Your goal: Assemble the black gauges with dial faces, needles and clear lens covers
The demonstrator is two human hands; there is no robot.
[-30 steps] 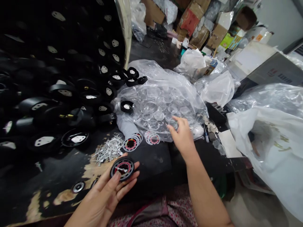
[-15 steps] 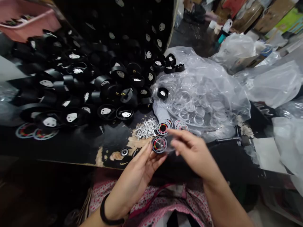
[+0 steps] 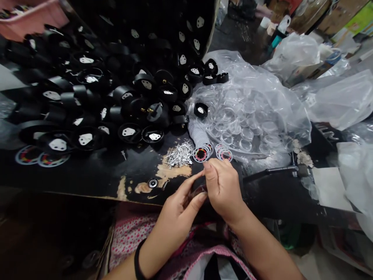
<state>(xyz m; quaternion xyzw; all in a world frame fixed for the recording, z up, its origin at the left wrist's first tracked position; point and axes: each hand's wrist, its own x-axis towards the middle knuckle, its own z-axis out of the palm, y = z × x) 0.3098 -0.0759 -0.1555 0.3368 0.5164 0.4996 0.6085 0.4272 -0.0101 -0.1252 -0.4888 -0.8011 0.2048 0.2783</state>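
One gauge (image 3: 199,189), mostly hidden, lay between the two hands: the left hand (image 3: 181,207) closed fingers and thumb about its edge, while the right hand (image 3: 223,187) was curled against it, its exact hold concealed. On the bench (image 3: 96,175) beyond lay two fanned dial stacks (image 3: 200,154), one pile of pointers (image 3: 180,154), uncountable, and, farther left, two separate dial plates (image 3: 54,159).

This is a small assembly workshop. Black gauge housings (image 3: 116,112), loose pointers (image 3: 180,154), printed dials (image 3: 201,154) and clear covers (image 3: 246,134) crowd a worn tabletop (image 3: 96,175).
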